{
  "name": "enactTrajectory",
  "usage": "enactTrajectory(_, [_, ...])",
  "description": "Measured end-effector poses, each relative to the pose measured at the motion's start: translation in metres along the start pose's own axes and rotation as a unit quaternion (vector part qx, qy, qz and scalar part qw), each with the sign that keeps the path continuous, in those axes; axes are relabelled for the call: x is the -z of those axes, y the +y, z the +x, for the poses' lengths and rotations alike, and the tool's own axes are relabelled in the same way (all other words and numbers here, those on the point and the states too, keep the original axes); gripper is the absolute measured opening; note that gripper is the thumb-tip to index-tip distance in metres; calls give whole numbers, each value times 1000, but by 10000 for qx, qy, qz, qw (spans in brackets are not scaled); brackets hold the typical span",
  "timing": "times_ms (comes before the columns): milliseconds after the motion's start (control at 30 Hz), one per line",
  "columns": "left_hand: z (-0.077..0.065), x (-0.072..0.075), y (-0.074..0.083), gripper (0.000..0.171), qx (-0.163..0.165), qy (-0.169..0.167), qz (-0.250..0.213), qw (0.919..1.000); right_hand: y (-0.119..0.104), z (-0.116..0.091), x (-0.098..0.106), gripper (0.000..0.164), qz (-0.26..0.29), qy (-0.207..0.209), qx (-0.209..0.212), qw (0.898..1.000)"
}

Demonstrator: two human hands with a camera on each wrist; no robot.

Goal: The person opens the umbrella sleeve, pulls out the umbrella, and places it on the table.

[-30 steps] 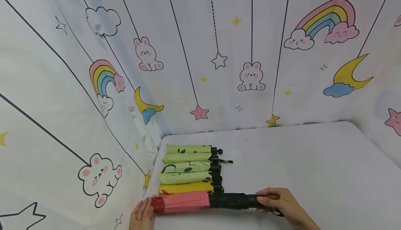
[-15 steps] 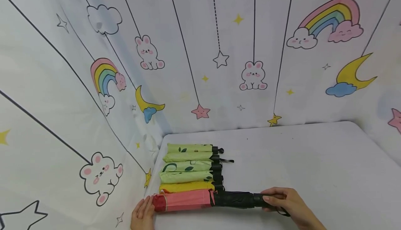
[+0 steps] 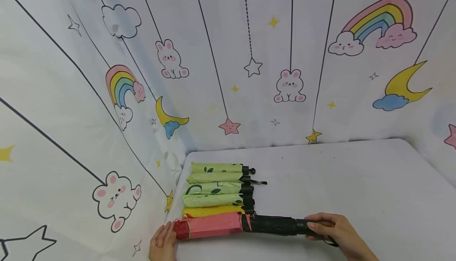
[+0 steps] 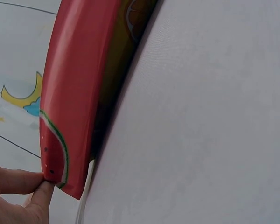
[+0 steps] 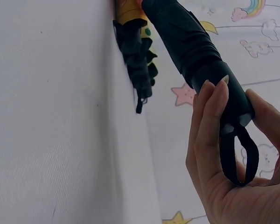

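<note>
A pink umbrella sleeve with a watermelon-print end lies across the front of the table. My left hand pinches its closed end between thumb and fingertips, seen close in the left wrist view beside the watermelon corner. From the sleeve's other end sticks out a folded black umbrella, part of it hidden inside. My right hand grips the umbrella's handle between thumb and fingers, and a black wrist strap hangs in a loop by the palm. The umbrella is tilted, its handle raised off the table.
Just behind lies a yellow sleeved umbrella, and beyond it several light green ones in a row, black handles to the right. White table surrounds them. A white printed curtain stands at the back and left.
My right hand has moved right with the handle, and more of the black umbrella shows outside the sleeve. The left hand keeps its hold on the sleeve's end.
</note>
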State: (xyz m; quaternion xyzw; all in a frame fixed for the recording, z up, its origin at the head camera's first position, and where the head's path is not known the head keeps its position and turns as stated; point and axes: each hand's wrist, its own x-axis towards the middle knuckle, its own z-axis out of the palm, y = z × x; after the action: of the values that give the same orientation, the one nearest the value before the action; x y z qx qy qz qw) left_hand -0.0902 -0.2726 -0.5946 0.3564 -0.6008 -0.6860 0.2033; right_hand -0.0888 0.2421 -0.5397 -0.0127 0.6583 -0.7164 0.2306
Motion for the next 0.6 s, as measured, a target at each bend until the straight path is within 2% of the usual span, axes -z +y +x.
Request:
enactTrajectory(133, [0, 0, 2, 63, 13, -25, 138, 9999, 0, -2, 5, 41, -13, 31, -6, 10000])
enactTrajectory(333, [1, 0, 3, 63, 7, -12, 110, 9999, 1, -5, 12, 41, -72, 21, -46, 10000])
enactTrajectory(600, [-1, -1, 4, 64, 216, -63, 311, 9993, 4, -11, 24, 39, -155, 75, -181, 9997])
